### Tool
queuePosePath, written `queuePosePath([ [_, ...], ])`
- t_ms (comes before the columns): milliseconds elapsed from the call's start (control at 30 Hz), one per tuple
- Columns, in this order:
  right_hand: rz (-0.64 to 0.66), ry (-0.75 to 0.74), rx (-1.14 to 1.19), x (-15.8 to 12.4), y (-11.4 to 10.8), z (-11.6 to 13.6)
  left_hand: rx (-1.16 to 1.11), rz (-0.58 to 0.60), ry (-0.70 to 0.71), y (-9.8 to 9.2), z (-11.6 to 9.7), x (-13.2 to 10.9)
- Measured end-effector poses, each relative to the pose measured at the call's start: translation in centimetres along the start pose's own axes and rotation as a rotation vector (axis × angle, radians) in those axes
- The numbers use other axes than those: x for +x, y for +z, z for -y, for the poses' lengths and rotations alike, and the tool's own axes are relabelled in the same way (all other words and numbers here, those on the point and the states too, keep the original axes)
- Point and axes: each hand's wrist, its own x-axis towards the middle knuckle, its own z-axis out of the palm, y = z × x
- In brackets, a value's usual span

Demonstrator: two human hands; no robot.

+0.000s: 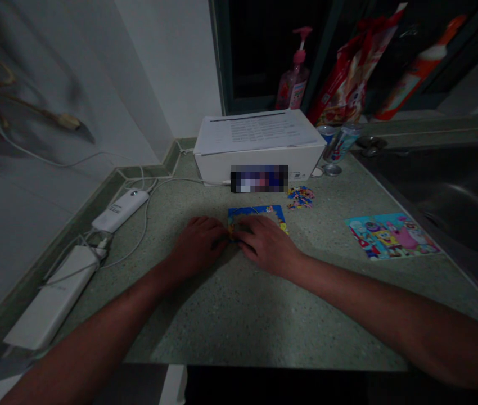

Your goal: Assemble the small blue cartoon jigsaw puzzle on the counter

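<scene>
A small jigsaw puzzle board [280, 212] with a blue printed border lies flat on the counter, its near part covered by my hands. My left hand [200, 243] is curled at the board's left edge, fingers pressed together; whatever they pinch is hidden. Over the board's lower left, my right hand [270, 246] bends its fingers down close to the left fingertips. Its fingers are closed around something too small and dark to name. Just beyond the board's right corner sits a pile of small colourful puzzle pieces [301, 197]. A cartoon picture sheet [393, 236] lies farther right.
Behind the board stands a white box [260, 135] topped with a printed sheet. Power strips [55, 298] and white cables run along the left. A sink [445, 191] is at right. Cans [342, 142], a pink pump bottle [293, 84] and a red bag [351, 73] stand behind.
</scene>
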Motion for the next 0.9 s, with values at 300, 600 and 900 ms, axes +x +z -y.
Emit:
queuePosePath([
  [300, 0.012, -0.007, 0.001, 0.07, -0.07, 0.06, 0.007, -0.005, 0.010, -0.12, -0.10, -0.11],
  [600, 0.020, -0.019, -0.013, 0.04, -0.03, 0.00, 0.029, -0.010, 0.013, -0.08, -0.20, -0.06],
  [900, -0.003, -0.017, -0.010, -0.08, 0.21, -0.09, 0.034, 0.016, 0.019, -0.34, -0.66, 0.06],
])
